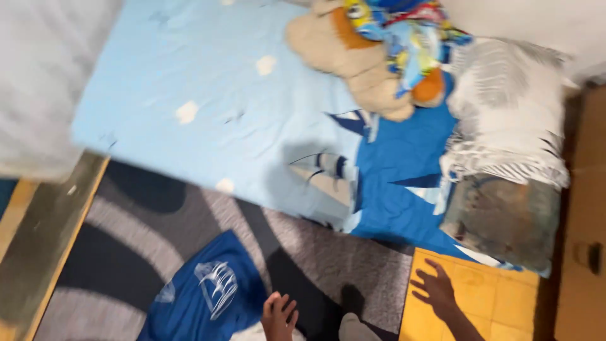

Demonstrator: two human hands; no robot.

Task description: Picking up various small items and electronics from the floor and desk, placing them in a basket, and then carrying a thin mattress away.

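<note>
— What carries everything here?

— A low bed (208, 95) with a light blue sheet, and the floor (44, 233) beside it.

— What lies on the bed?

— A beige plush toy (353, 63) near the top, with a colourful printed cloth (404, 31) over it. Just beside it sits a grey-and-white striped pillow (511, 113), and below that a dull greenish cushion (502, 221).

— And on the floor?

— A grey and black patterned rug (145, 246) runs along the bed's edge. A dark blue garment (208, 290) with a white print lies on the rug. A yellow mat (499, 303) adjoins it, with the right hand (435, 287) spread flat on it.

Plush toy (353, 57) and striped pillow (505, 120) on mattress (208, 107).
</note>
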